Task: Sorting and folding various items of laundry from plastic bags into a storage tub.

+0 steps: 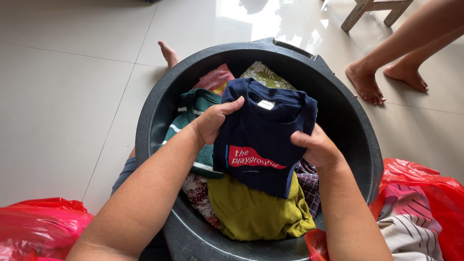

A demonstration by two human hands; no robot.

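A: From the head view, what's in the hands?

B: A folded navy shirt (263, 140), with a white neck label and a red patch with white lettering low on the front. It sits above the pile in the dark round tub (159, 113).

A: And each grip?

B: The left hand (212, 121) pinches the shirt's left edge, thumb on top. The right hand (316, 147) clasps the right edge.

A: What's under it?

B: A mustard garment (251, 212), a green striped one (193, 108) and patterned cloth. Red plastic bags (425, 186) flank the tub on the tiled floor (63, 96); another person's bare feet (367, 82) stand nearby.

The navy shirt (263, 140) hides most clothes beneath; red bags (38, 224) run off-frame.
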